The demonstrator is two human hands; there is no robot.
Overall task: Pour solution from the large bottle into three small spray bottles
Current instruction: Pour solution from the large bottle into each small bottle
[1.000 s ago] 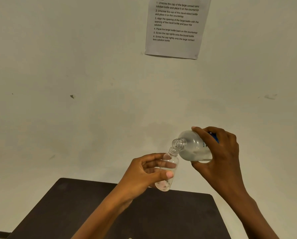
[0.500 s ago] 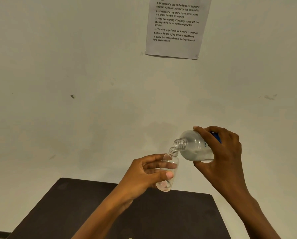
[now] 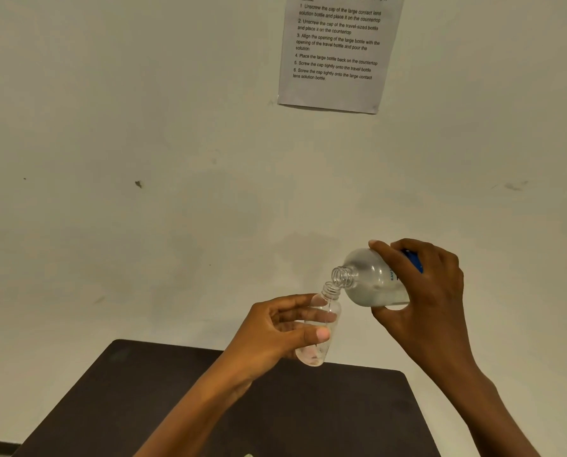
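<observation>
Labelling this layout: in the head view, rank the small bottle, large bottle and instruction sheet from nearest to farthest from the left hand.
1. small bottle: held in the left hand itself.
2. large bottle: just up-right, tilted in the right hand.
3. instruction sheet: high on the wall behind.

Dim, yellowish, even light; faint soft shadows on the wall (image 3: 209, 225); sharp centre; slight wide-angle bowing at edges.

The uncapped large bottle (image 3: 371, 278), clear and partly filled, was held tipped leftward, its threaded mouth just above the open neck of the small bottle (image 3: 313, 354), which was held slightly tilted.
</observation>
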